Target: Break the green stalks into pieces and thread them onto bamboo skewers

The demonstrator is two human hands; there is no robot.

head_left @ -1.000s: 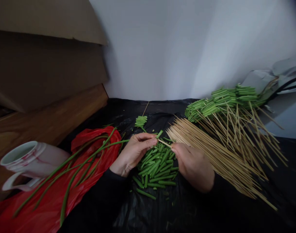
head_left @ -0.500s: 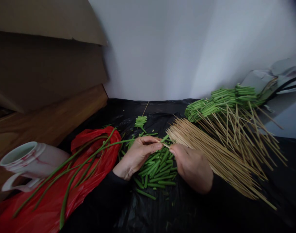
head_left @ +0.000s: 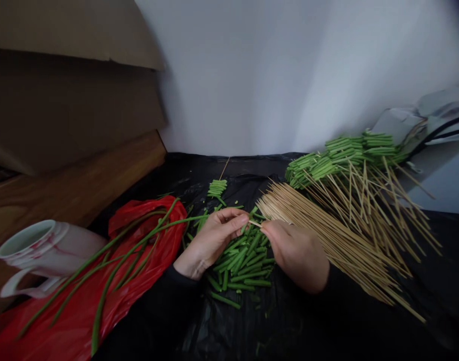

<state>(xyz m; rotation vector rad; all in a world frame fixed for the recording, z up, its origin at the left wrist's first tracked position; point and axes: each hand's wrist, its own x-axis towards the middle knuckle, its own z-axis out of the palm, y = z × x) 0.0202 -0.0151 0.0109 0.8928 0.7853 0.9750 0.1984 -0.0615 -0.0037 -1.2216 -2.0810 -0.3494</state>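
My right hand (head_left: pixel 299 255) is closed round a thin bamboo skewer (head_left: pixel 255 223), whose pale end points left to my left fingertips. My left hand (head_left: pixel 214 238) is closed in a pinch at that end, on a short piece of green garlic scape mostly hidden by the fingers. Beneath both hands lies a loose heap of cut garlic scape pieces (head_left: pixel 248 268). Beyond them rests one skewer threaded with a row of pieces (head_left: pixel 217 188).
Bare skewers (head_left: pixel 327 235) lie in a bundle at right, with filled skewers (head_left: pixel 344 153) stacked behind. On the left, long garlic scapes (head_left: pixel 109 286) cross a red plastic bag (head_left: pixel 154 255) near a white mug (head_left: pixel 56 248). Black plastic sheeting (head_left: pixel 222 336) covers the surface; a pale wall stands behind.
The green piece that showed across the skewer between my hands is now mostly hidden at my left fingertips. My right hand has shifted slightly left. The view has moved a little.
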